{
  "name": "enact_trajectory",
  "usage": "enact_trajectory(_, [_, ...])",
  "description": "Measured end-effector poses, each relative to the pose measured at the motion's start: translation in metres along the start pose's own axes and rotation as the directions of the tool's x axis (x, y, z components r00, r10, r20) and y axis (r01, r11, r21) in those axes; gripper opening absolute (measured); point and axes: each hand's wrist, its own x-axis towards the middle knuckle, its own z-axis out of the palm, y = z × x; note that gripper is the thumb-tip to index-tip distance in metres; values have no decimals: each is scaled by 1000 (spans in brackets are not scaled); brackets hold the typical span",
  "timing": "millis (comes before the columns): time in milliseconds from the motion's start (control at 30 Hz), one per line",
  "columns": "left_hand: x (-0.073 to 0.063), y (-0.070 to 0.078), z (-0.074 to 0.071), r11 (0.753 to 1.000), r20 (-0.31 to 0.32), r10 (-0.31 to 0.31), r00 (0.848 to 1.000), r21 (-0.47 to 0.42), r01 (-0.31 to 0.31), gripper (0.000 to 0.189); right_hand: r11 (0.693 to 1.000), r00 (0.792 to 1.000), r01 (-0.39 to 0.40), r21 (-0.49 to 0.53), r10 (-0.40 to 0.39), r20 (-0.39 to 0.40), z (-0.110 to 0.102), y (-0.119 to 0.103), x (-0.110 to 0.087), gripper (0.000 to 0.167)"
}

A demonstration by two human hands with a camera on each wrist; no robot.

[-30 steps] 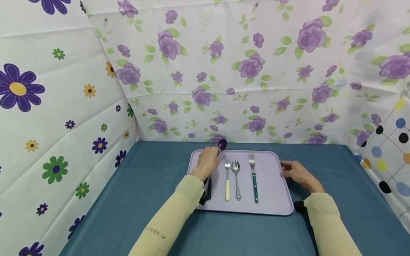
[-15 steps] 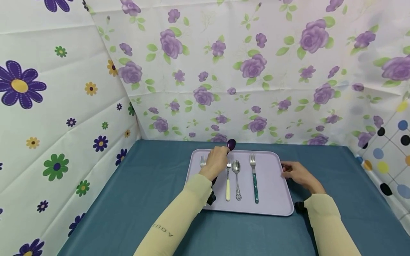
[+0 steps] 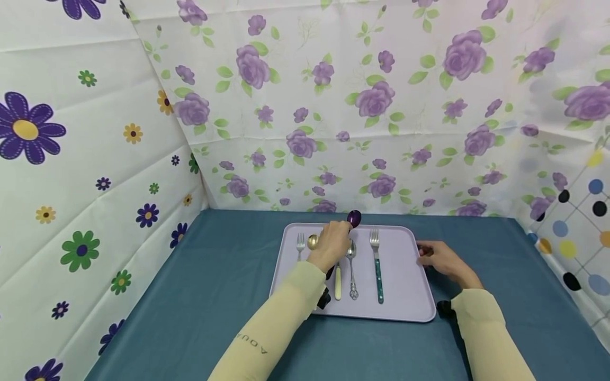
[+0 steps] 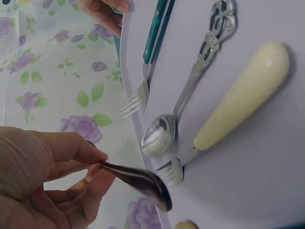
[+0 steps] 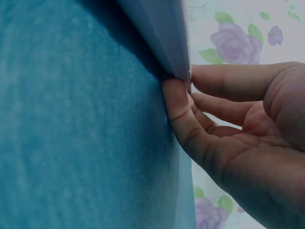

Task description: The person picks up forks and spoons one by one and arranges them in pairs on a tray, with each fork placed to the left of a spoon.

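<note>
My left hand (image 3: 332, 244) pinches a dark purple spoon (image 4: 143, 183) by its handle between thumb and fingertips. Its bowl points away from me, over the far rim of the lilac tray (image 3: 402, 296). Beneath that hand lie a cream-handled fork (image 4: 243, 98) and an ornate silver spoon (image 4: 159, 136). My right hand (image 3: 443, 259) grips the tray's right rim, and the right wrist view has the fingers (image 5: 176, 98) on both sides of the edge. To the right on the tray rests a teal-handled fork (image 3: 378, 275).
A small fork (image 3: 300, 242) and a gold spoon (image 3: 312, 242) lie on the tray's left part, their lower ends hidden by my left arm. The tray sits on a blue-green tablecloth (image 3: 229, 275). A flowered curtain (image 3: 333, 106) hangs right behind the table.
My left hand has moved rightward across the tray with the purple spoon, uncovering the small fork and gold spoon at left. The right hand stays on the rim.
</note>
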Motion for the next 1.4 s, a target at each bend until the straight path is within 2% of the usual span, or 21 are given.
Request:
enact_trajectory(267, [3,6,5,1000,3,30,1000,3,-30,27,1000,1000,13,-13,-13,1,1,1,-1,60])
enact_trajectory(800, [6,25,14,999,13,17,1000,-32,-17,27,1000,1000,11,-16,-11,1,0,0,-1,59])
enact_trajectory(1133, [6,41,21,999,31,-5,1000,-53,6,14,1000,1000,13,-19,-13,-8,1,0,0,58])
enact_trajectory(1300, [6,44,25,997,29,0,1000,-77,2,5,1000,1000,22,-20,-22,-3,1,0,0,58])
enact_trajectory(1400, [7,44,29,996,22,3,1000,-85,-1,13,1000,1000,24,-20,-24,-3,1,0,0,58])
